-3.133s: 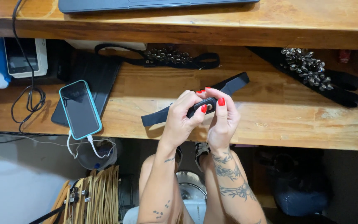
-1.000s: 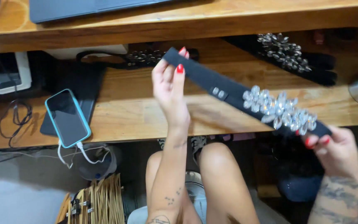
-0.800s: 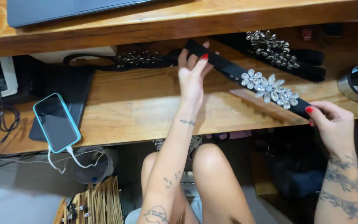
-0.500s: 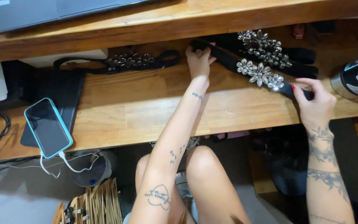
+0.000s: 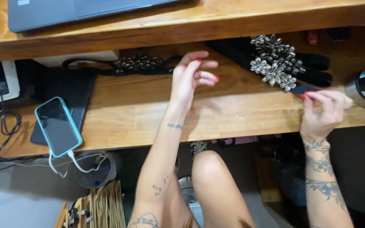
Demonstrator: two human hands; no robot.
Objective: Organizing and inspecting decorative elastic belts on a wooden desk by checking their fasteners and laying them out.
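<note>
Wooden shelf (image 5: 148, 118): right hand (image 5: 324, 112) pinches jewelled black belt (image 5: 275, 63).

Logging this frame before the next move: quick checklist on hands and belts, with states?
1. Left hand free of any belt: ok, fingers open above the wooden shelf.
2. Right hand on the end of the jewelled black belt: ok.
3. Belt lying flat on shelf: cannot tell.
4. Second beaded belt untouched: ok.
5. Phone away from both hands: ok.
</note>
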